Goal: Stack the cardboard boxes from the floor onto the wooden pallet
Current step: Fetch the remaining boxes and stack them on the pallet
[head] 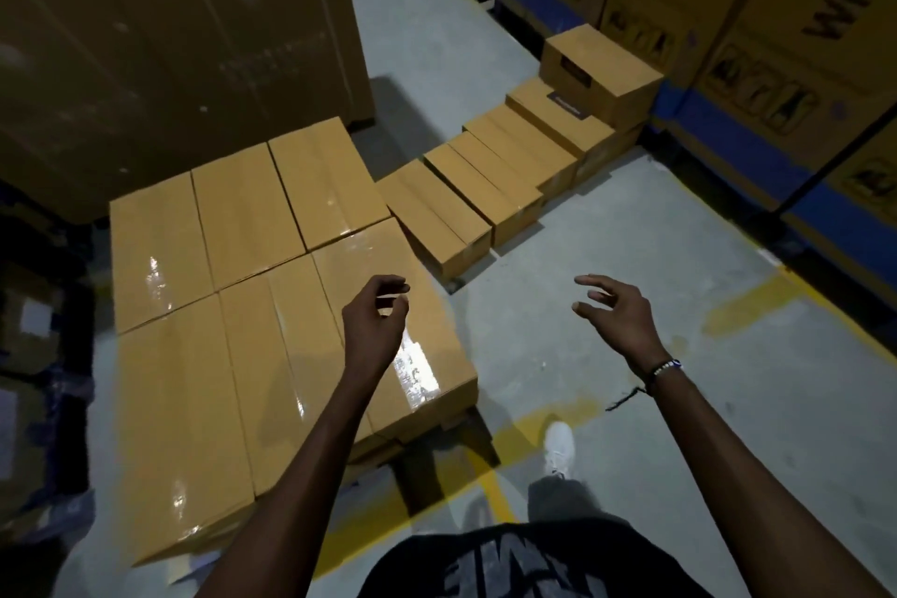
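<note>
Several long tan cardboard boxes [242, 267] lie side by side in a flat layer on the left, taped and glossy on top; the pallet [417, 452] under them shows only as a dark edge at the near right corner. A stepped row of more boxes [466, 204] sits on the floor behind, rising toward a taller box [599, 73]. My left hand [376, 321] hovers over the near right box of the layer, fingers loosely curled, holding nothing. My right hand [614, 316] hangs over the bare floor, fingers spread and empty.
A very large dark carton [170, 39] stands behind the layer. Big printed cartons on blue bases [776, 63] line the right side. Yellow floor lines [757, 306] cross the grey concrete. My white shoe [558, 447] is on the floor below my right hand.
</note>
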The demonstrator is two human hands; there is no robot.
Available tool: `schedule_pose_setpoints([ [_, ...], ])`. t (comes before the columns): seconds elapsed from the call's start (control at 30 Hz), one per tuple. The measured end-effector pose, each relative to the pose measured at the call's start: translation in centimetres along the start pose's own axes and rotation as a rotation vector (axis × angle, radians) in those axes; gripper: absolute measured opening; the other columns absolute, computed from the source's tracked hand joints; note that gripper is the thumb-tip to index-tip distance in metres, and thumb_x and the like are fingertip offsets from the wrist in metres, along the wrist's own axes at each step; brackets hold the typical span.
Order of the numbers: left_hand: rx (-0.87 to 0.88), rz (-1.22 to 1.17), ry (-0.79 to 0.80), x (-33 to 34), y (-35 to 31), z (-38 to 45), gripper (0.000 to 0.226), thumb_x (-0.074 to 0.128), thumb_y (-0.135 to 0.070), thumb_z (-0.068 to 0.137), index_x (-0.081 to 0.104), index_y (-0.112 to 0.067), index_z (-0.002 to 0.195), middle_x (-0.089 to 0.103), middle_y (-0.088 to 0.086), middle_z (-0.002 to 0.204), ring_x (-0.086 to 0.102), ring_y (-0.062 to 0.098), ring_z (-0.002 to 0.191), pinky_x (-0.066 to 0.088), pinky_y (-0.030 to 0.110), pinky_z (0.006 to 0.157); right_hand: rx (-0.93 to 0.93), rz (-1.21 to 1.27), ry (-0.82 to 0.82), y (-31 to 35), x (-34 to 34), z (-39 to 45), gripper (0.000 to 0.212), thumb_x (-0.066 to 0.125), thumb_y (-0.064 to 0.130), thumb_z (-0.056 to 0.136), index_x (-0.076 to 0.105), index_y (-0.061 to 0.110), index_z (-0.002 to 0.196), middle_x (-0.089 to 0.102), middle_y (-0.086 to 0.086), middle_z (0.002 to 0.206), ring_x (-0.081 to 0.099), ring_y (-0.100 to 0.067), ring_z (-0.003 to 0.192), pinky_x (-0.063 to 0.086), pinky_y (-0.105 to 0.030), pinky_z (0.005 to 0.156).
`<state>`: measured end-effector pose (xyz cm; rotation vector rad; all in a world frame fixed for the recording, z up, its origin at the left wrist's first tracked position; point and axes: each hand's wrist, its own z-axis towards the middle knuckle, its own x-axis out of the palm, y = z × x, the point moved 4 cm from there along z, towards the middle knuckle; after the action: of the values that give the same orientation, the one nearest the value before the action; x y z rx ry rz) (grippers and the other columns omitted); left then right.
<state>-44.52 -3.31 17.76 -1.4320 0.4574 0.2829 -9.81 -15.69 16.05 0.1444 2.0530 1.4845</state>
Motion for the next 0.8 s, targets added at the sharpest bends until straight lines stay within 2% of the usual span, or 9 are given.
schedule_pose_setpoints([
  [0.23,-0.044,0.037,-0.074,7.1,-2.7,5.1,0.023,0.069,-0.012,0.096,0.07,-0.023,0.117,0.074,-0.018,0.106,0.068,-0.007,0.096,0.049,0.006,0.073,-0.031,0.033,0.062,-0.7,-4.3,9.6,0.034,0.076,0.006,0.09,0.075,0.023,0.119,0.071,0.007,0.121,0.067,-0.011,0.111,0.053,-0.027,0.085],
  [0.47,-0.119,0.04,-0.144,12.2,-4.7,9.5,0.023,0.07,-0.009,0.095,0.071,-0.023,0.114,0.075,-0.012,0.107,0.071,0.004,0.097,0.053,0.011,0.079,-0.04,0.055,0.115,0.3,-7.1,18.1,0.034,0.076,0.006,0.089,0.075,0.025,0.117,0.072,0.012,0.118,0.069,-0.004,0.107,0.057,-0.03,0.09],
  [0.6,-0.126,0.03,-0.171,14.3,-5.5,12.3,0.023,0.069,-0.011,0.096,0.071,-0.024,0.114,0.075,-0.015,0.107,0.07,0.003,0.098,0.055,0.021,0.084,-0.028,0.071,0.161,1.1,-6.5,22.5,0.034,0.074,0.005,0.09,0.075,0.025,0.117,0.073,0.011,0.118,0.07,-0.006,0.107,0.055,-0.027,0.089],
  [0.7,-0.153,0.019,-0.204,15.6,-5.7,15.1,0.023,0.068,-0.007,0.096,0.072,-0.02,0.115,0.074,-0.016,0.106,0.067,-0.004,0.099,0.052,0.012,0.081,-0.008,0.06,0.199,1.7,-5.3,25.7,0.034,0.074,0.005,0.091,0.074,0.024,0.119,0.072,0.009,0.121,0.069,-0.007,0.109,0.053,-0.022,0.086],
  [0.8,-0.148,0.009,-0.238,16.6,-5.5,18.5,0.023,0.067,-0.007,0.096,0.072,-0.017,0.116,0.074,-0.012,0.107,0.065,-0.007,0.102,0.049,0.005,0.08,-0.003,0.039,0.229,2.7,-3.5,29.3,0.035,0.074,0.007,0.091,0.074,0.023,0.122,0.071,0.008,0.123,0.068,-0.007,0.11,0.055,-0.027,0.091],
])
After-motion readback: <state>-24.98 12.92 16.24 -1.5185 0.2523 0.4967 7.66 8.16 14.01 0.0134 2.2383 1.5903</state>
